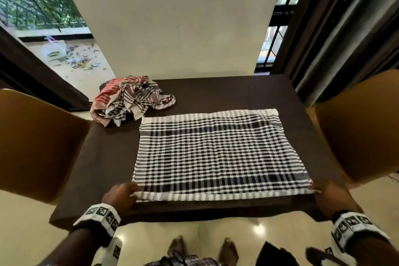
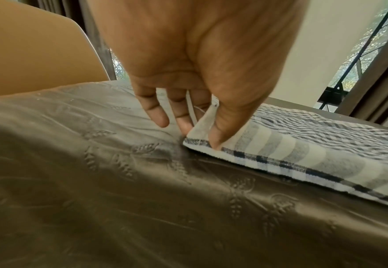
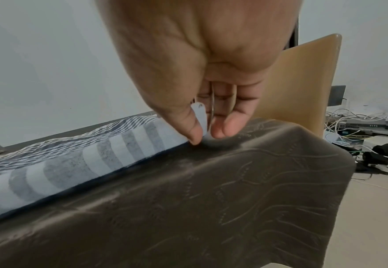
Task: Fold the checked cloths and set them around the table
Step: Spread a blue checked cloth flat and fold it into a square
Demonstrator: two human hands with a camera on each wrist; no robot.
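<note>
A black-and-white checked cloth (image 1: 211,151) lies spread flat on the dark brown table (image 1: 108,157). My left hand (image 1: 121,195) pinches its near left corner between thumb and fingers, and the left wrist view shows that corner of the checked cloth (image 2: 280,154) under my left hand (image 2: 200,132). My right hand (image 1: 330,196) pinches the near right corner; in the right wrist view the checked cloth (image 3: 96,157) runs away from my right hand (image 3: 202,134). A crumpled heap of red, brown and black checked cloths (image 1: 131,99) sits at the table's far left.
A tan chair back (image 1: 36,142) stands at the table's left and another tan chair (image 1: 362,127) at its right. A cream wall rises behind the table, with curtains (image 1: 345,28) at the right. Cables and devices (image 3: 372,130) lie on the floor at the right.
</note>
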